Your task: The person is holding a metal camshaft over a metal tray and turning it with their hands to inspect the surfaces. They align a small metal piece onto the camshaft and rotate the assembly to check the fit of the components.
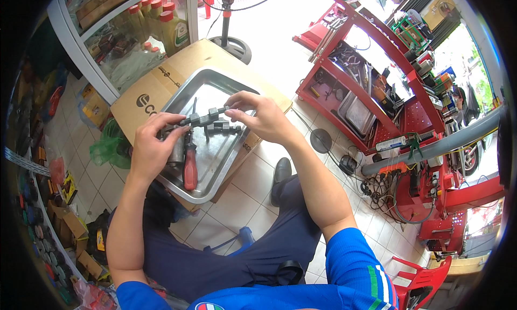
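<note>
My left hand [153,143] and my right hand [259,116] hold a dark metal bar with block-shaped lobes [203,118] between them, above a metal tray. Thumb and fingers pinch it at each end. Below the bar, a second dark metal part [222,128] of similar look lies in the tray [207,194]. A screwdriver with a red handle [190,169] rests near my left hand, its handle toward me. Beside it is a grey metal cylinder [176,155], partly hidden by my left fingers.
A cardboard box [202,53] carries the tray. At the left stands a glass cabinet with red-capped bottles [175,30]. A fan base [231,49] is beyond the box. To the right are a red tool cart [336,68], cables [377,194] and a red chair [425,280].
</note>
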Tool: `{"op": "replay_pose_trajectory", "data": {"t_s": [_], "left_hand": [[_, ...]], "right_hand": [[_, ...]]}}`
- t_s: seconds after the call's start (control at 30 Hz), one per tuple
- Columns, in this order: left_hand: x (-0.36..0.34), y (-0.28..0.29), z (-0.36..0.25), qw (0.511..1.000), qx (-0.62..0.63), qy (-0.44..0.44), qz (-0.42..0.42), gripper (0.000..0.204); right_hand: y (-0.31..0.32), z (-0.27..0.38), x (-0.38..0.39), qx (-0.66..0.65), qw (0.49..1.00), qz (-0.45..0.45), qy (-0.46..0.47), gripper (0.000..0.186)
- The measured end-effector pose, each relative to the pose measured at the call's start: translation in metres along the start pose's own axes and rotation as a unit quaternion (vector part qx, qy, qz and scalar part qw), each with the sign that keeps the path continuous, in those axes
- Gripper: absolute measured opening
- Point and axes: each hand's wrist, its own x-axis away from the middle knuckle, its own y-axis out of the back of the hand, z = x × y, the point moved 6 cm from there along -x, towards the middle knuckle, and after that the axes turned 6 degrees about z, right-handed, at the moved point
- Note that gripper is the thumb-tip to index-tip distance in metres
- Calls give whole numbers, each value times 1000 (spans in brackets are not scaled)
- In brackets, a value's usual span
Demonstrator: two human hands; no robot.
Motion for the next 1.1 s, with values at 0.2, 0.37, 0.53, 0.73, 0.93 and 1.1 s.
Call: {"op": "replay_pose_trajectory", "data": {"t_s": [0.2, 0.37, 0.53, 0.73, 0.93, 1.1], "left_hand": [[0, 0, -1, 1000, 2, -4, -1, 20], [0, 0, 0, 1000, 2, -4, 1, 20], [0, 0, 0, 1000, 2, -4, 0, 20], [0, 0, -2, 1000, 5, -19, -10, 20], [0, 0, 0, 1000, 4, -5, 1, 20], [0, 0, -1, 1000, 2, -7, 0, 19]], "right_hand": [[0, 1, 0, 33, 998, 27, -42, 37], [0, 15, 5, -8, 999, -27, 41, 37], [-2, 5, 0, 3, 1000, -11, 20, 33], [-1, 3, 0, 14, 999, 16, -30, 32], [-2, 12, 4, -17, 1000, -14, 7, 31], [-1, 9, 1, 3, 1000, -7, 22, 31]]}}
